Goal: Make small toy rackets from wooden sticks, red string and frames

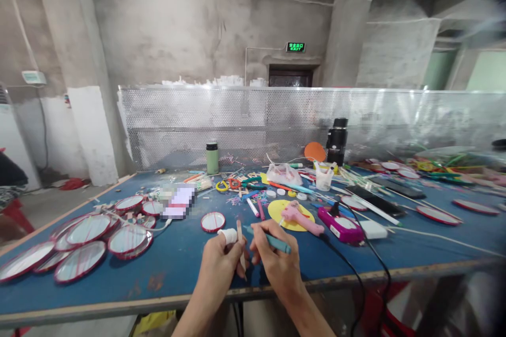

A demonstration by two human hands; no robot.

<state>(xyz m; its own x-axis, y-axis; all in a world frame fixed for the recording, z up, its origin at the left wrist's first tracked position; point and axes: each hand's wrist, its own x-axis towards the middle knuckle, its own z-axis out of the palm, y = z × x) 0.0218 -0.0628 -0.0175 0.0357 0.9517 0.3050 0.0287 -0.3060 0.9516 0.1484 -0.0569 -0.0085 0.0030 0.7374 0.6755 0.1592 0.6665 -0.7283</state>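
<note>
Table [177, 268]: blue top with a worn near edge. It spans the whole scene and is crowded with craft items in the middle and on the right.
Perforated screen [276, 121]: a metal panel standing upright along the far edge of the table.
Red-rimmed discs [89, 229]: a cluster of round, shiny discs lying flat and overlapping at near left. One of them, the single disc [212, 221], lies apart, just far of the left hand.
Black flask [337, 141]: upright at far right of centre.
Green bottle [212, 158]: upright at far centre, well apart from the flask.
Magenta box [342, 225]: lies flat to the right of the hands, with a black cable running toward the near edge.
Pink glue gun [300, 217]: lies on its side, partly on a yellow disc [276, 209], just far of the right hand.
Left hand [219, 263]: at near centre. Its grip is closed around the wooden stick and the white cap.
Right hand [276, 260]: just beside the left hand. Its grip is closed around the teal pen.
Teal pen [276, 243]: the tip points left, close to the stick's far end. Contact cannot be told.
Wooden stick [240, 234]: held between the two hands, with its long axis running near to far.
White cap [228, 235]: sits at the left thumb, just left of the stick.
</note>
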